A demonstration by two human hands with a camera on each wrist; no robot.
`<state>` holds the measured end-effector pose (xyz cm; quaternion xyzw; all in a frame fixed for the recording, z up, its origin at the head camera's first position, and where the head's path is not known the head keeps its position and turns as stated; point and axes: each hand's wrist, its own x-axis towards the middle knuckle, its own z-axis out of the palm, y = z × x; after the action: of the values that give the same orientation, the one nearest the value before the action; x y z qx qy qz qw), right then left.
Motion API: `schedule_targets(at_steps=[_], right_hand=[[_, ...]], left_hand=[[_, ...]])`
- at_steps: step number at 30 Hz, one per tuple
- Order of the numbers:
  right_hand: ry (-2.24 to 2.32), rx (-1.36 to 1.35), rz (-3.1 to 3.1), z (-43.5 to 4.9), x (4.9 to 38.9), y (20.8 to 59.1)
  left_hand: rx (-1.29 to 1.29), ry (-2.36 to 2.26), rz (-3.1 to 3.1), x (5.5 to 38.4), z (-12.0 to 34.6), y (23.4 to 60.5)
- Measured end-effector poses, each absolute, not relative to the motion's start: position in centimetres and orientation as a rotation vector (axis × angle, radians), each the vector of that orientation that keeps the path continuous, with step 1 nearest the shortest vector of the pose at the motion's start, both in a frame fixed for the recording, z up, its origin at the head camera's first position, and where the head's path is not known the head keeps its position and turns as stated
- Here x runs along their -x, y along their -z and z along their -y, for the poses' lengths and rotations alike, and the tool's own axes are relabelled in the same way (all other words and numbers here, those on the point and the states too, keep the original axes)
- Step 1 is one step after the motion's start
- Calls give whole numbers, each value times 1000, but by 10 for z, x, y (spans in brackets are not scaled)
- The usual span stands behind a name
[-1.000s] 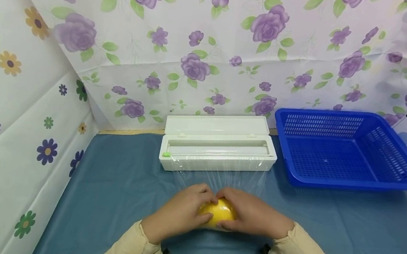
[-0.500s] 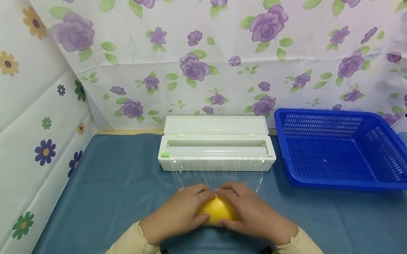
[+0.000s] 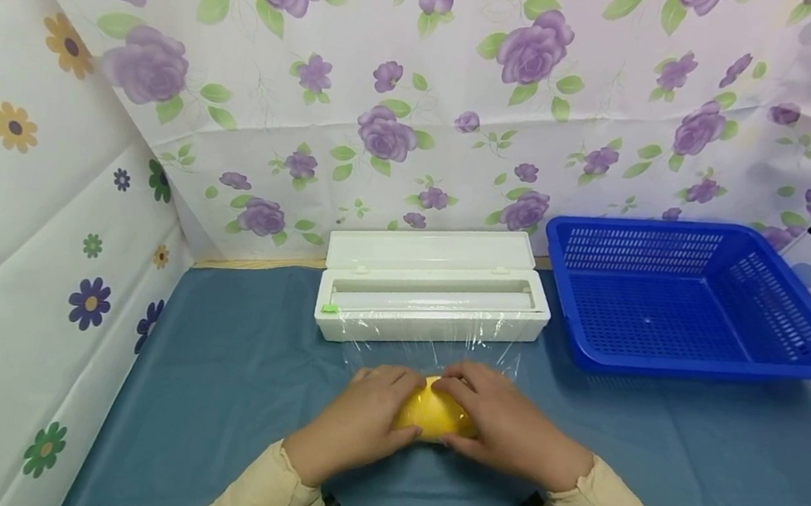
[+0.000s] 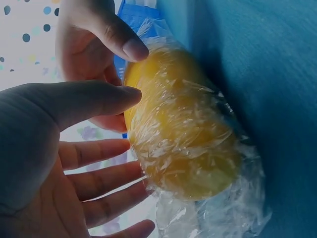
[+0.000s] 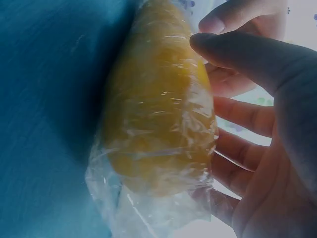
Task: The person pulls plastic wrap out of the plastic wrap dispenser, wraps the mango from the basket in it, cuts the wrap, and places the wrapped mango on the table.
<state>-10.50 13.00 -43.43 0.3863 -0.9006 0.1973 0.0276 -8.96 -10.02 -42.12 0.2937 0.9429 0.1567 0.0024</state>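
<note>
A smooth, oblong yellow fruit (image 3: 435, 413) lies on the cloth in front of the cling film box, its exact kind unclear under the wrap. Clear cling film (image 4: 198, 119) covers it in crinkled layers, with loose film hanging past its ends. My left hand (image 3: 374, 412) grips its left side, thumb near me and fingers over the far side. From the right, my right hand (image 3: 502, 423) holds it the same way; both thumbs come close together. A thin sheet of film runs from the fruit to the white cling film box (image 3: 435, 323), whose lid is up and roll shows inside.
A blue plastic basket (image 3: 698, 320) stands at the back right. Blue-green cloth (image 3: 231, 400) covers the table. Flowered sheets (image 3: 425, 80) hang at the back and left. A green slider (image 3: 329, 308) sits at the box's left front corner.
The fruit has turned under my hands and shifted slightly away from me, nearer the box. The stretch of film between fruit and box is now shorter. The box and basket stay put.
</note>
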Motion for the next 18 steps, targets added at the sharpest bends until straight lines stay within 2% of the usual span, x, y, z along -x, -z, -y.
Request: schedule_targets(at_steps=[18], right_hand=[[-635,-1195,2769,-134,118,452]], left_hand=[[-871,-407,-3009,94,97,433]])
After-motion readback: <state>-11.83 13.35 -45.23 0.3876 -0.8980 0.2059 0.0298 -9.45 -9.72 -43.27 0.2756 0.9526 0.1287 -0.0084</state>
